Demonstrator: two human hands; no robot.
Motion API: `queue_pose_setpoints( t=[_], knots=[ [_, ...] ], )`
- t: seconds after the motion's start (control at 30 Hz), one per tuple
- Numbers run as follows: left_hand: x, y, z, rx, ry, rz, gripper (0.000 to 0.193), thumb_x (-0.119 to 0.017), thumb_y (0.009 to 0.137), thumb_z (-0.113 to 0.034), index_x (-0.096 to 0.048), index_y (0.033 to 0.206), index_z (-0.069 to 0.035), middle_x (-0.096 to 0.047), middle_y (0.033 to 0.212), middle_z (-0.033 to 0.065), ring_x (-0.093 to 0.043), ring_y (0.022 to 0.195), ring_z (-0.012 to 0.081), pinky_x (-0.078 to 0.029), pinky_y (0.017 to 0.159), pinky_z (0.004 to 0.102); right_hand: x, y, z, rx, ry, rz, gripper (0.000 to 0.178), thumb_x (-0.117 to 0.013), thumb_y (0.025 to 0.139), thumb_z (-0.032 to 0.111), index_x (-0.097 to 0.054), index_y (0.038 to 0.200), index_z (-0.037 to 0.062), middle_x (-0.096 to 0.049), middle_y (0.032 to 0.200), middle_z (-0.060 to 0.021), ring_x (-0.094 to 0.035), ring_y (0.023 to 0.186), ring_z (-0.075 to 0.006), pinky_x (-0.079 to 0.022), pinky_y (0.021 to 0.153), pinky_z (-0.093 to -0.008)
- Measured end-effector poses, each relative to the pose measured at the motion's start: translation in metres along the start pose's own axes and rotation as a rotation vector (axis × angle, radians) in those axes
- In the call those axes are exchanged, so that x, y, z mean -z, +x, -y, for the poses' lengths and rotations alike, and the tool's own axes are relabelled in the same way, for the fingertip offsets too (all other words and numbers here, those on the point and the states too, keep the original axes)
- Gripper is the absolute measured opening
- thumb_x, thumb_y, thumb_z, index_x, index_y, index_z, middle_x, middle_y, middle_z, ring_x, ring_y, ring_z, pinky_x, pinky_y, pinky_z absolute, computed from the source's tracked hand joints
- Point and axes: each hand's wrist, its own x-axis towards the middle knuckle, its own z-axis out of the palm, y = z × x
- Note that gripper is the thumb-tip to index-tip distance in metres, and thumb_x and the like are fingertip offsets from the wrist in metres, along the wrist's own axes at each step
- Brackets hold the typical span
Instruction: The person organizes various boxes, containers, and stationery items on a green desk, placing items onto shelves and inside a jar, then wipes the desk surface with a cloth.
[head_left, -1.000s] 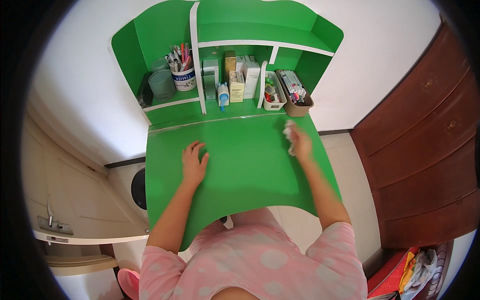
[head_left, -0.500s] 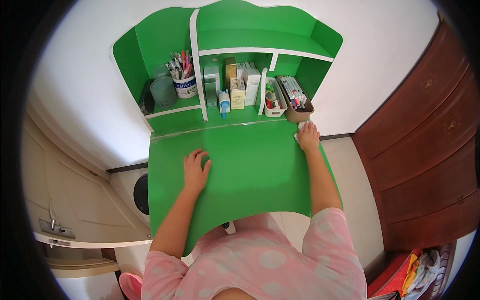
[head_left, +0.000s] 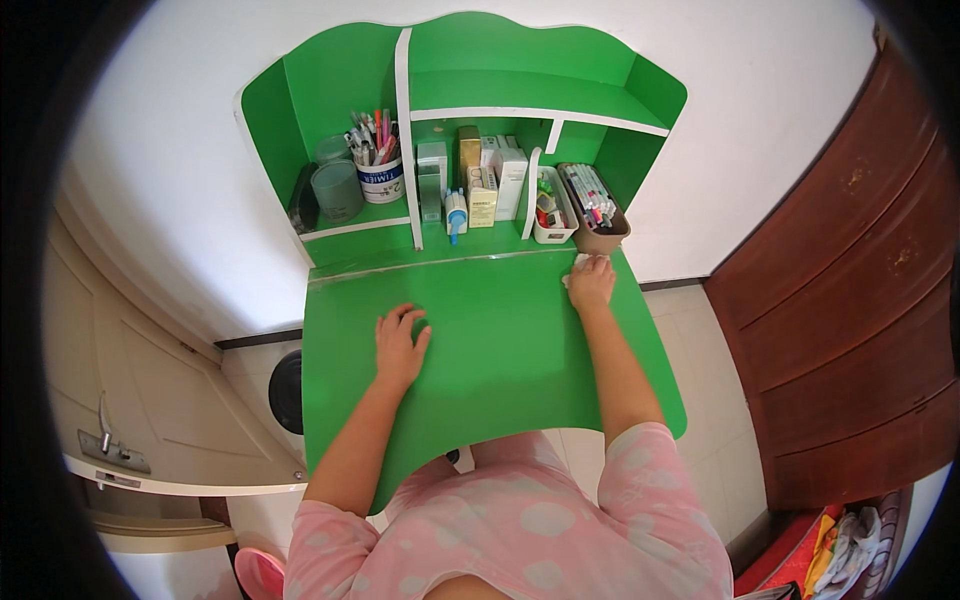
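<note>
A white tissue or wipe (head_left: 568, 281) is bunched under my right hand (head_left: 592, 284), which presses it against the green desk top (head_left: 495, 345). That hand is near the back of the desk, just in front of a brown bin of pens (head_left: 600, 238). My left hand (head_left: 401, 346) rests on the left half of the desk with fingers spread and slightly bent, nothing in it. Beneath the right fingers most of the tissue is hidden.
Green shelves rise behind the desk. They hold a pen tub (head_left: 381, 183), a grey-green canister (head_left: 337, 191), several boxes (head_left: 482, 197), a blue-and-white bottle (head_left: 456, 215) and a white bin (head_left: 553, 233). A pale door (head_left: 170, 390) stands left, dark red wooden panelling (head_left: 850, 280) right.
My right hand, with the tissue, has slid left from the desk's right edge. My left hand stays at about the same spot on the desk. The view has shifted slightly.
</note>
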Motion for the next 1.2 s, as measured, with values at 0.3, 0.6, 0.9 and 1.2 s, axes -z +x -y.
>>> queue_pose_setpoints(
  t=[0.3,0.6,0.9,1.2],
  knots=[
    [0.005,-0.001,-0.004,-0.054,0.002,-0.021,0.027,-0.063,0.082,-0.018,-0.058,0.108,-0.01,-0.053,0.119,0.0117,-0.049,0.112,0.0315,-0.034,0.099,0.0437,0.009,-0.031,0.068,0.345,0.187,0.056,0.052,-0.046,0.091,0.031,-0.039,0.137,0.006,-0.032,0.143,-0.017,-0.027,0.135,-0.0332,-0.022,0.11,-0.0458],
    [0.005,-0.004,-0.001,-0.019,-0.036,-0.018,0.024,-0.063,0.083,-0.018,-0.059,0.105,-0.01,-0.054,0.118,0.0108,-0.049,0.11,0.0321,-0.035,0.099,0.0449,0.038,-0.094,0.062,0.937,0.271,0.094,0.049,-0.047,0.092,0.03,-0.039,0.138,0.014,-0.031,0.146,-0.0136,-0.024,0.137,-0.0358,-0.023,0.11,-0.0493],
    [0.005,-0.003,0.001,-0.031,-0.112,-0.023,0.02,-0.063,0.084,-0.016,-0.061,0.102,-0.008,-0.055,0.116,0.0116,-0.05,0.106,0.0322,-0.04,0.092,0.0411,0.044,-0.111,-0.071,0.633,0.163,0.017,0.05,-0.046,0.093,0.032,-0.038,0.14,0.0179,-0.027,0.148,-0.014,-0.021,0.137,-0.0389,-0.022,0.11,-0.0507],
    [0.003,-0.002,0.003,-0.058,-0.109,-0.039,0.019,-0.064,0.083,-0.017,-0.061,0.101,-0.01,-0.057,0.113,0.0105,-0.051,0.102,0.0318,-0.04,0.09,0.0415,0.063,-0.175,-0.153,0.116,0.022,0.097,0.054,-0.044,0.093,0.036,-0.033,0.142,0.0153,-0.025,0.149,-0.0144,-0.022,0.137,-0.0394,-0.024,0.108,-0.0523]
  ],
)
